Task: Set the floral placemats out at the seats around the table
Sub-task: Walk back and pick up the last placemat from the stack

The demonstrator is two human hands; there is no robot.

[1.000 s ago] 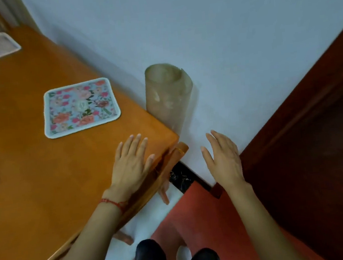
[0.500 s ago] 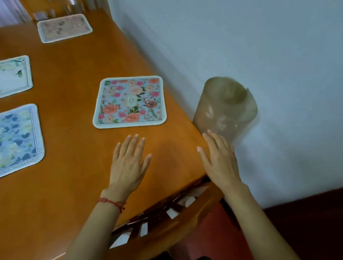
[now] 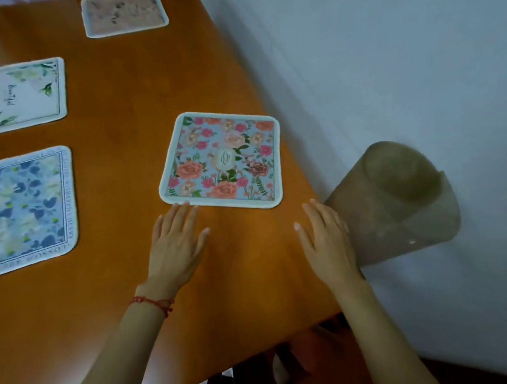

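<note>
Now, hands: left hand (image 3: 175,247) and right hand (image 3: 326,240) flat, released, empty.
Rose placemat (image 3: 222,159): on counter (image 3: 164,310), 12 o'clock of hands, squared to this seat.
Others: three placemats at 9–11 o'clock.

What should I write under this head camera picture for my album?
Two open hands, left hand and right hand, reach toward a rose placemat on a wooden table with three other placemats.
</note>
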